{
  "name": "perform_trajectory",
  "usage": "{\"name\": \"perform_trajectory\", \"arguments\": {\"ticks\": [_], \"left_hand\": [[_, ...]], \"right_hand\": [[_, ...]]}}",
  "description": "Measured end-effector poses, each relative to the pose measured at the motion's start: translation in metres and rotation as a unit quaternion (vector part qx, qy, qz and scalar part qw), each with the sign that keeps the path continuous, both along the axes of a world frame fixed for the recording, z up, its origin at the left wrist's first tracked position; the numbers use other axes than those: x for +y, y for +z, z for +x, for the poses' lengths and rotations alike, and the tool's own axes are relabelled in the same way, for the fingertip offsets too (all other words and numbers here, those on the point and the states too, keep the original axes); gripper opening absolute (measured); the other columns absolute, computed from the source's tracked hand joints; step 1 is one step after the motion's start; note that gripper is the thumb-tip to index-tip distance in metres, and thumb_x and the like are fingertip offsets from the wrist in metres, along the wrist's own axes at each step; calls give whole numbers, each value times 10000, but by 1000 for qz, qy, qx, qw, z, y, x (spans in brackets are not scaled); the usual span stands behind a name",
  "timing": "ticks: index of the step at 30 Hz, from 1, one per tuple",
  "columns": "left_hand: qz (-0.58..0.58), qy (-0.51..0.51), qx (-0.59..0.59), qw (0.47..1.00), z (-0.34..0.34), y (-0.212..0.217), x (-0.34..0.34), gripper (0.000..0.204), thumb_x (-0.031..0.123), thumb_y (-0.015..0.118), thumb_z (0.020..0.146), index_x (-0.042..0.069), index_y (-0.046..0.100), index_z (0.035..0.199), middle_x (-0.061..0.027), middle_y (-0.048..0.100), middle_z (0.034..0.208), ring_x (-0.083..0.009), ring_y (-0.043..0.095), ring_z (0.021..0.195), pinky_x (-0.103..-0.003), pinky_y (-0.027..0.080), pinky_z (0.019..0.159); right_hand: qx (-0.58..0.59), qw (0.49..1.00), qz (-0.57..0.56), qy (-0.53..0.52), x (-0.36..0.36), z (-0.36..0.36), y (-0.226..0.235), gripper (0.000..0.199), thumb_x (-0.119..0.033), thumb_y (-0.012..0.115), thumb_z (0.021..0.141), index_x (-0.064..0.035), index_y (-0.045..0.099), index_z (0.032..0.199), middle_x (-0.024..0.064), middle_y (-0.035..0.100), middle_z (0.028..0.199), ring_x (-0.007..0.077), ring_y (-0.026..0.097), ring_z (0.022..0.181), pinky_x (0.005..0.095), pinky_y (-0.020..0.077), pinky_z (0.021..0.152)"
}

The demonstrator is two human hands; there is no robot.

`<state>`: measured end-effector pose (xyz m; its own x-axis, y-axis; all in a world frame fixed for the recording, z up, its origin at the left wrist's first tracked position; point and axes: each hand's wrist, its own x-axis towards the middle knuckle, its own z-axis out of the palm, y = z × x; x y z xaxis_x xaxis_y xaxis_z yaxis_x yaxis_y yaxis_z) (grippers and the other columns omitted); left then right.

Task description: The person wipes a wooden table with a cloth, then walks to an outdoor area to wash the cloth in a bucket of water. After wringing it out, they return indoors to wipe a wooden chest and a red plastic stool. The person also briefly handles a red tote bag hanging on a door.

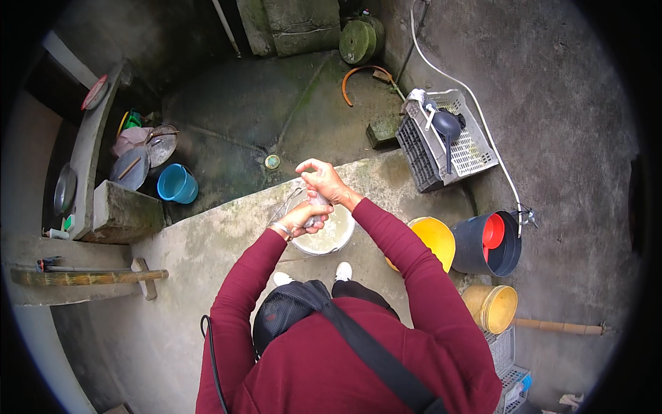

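Observation:
Both my hands meet in front of me, above a whitish bucket (343, 238) on the concrete. Cloudy pale liquid (329, 234) shows inside it. Wrapped in the fingers of my left hand (302, 217) is a greyish crumpled cloth (318, 201), squeezed into a narrow bundle. My right hand (325, 181) is closed on the upper end of the same bundle, its wrist bent, its fingers curled. The bucket's wire handle (278, 210) leans out on the left. My hands cover part of the rim, and much of the cloth is hidden between them.
At right stand a yellow bucket (434, 241), a black bucket (469, 247) holding a red scoop (493, 231), and a tipped yellow bucket (507, 309). Crates (476, 162) carry a dark ladle (448, 131). A blue bucket (177, 185) sits left, below a concrete step edge (227, 201).

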<state>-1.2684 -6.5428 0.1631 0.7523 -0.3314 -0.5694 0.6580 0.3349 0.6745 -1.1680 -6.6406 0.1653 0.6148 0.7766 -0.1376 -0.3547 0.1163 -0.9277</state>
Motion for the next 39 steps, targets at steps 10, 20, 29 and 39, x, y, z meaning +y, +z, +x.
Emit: {"name": "perform_trajectory", "arguments": {"ticks": [10,20,29,39], "left_hand": [[560,76,-193,802,6,-80,-26,446,334,692,684,6,520,934,-238,636,846,-391,629,807,-426,485,726],[169,40,-66,983,1,18,0,219,282,591,798,76,525,838,-15,528,605,-80,463,402,-189,308,319],[-481,-120,-59,867,-16,62,-29,374,354,506,881,3,485,1009,-81,450,622,-89,348,354,-175,266,275],[-412,-103,-122,897,-32,124,-41,292,197,598,837,24,439,1010,-41,457,653,-72,377,404,-173,267,323]], "right_hand": [[-151,919,-157,-328,13,-19,-81,146,-28,511,817,-73,534,954,78,540,552,151,551,432,314,437,408],[97,987,63,-114,-6,-8,9,661,-306,670,822,-35,340,1327,124,582,928,214,615,780,328,509,705],[222,796,509,240,-3,-31,83,817,-349,580,846,-182,67,1459,222,392,1345,490,363,1225,722,240,953],[48,894,412,167,-50,-29,142,427,-234,436,966,-26,401,1338,-46,399,467,92,437,425,322,472,553]]}}
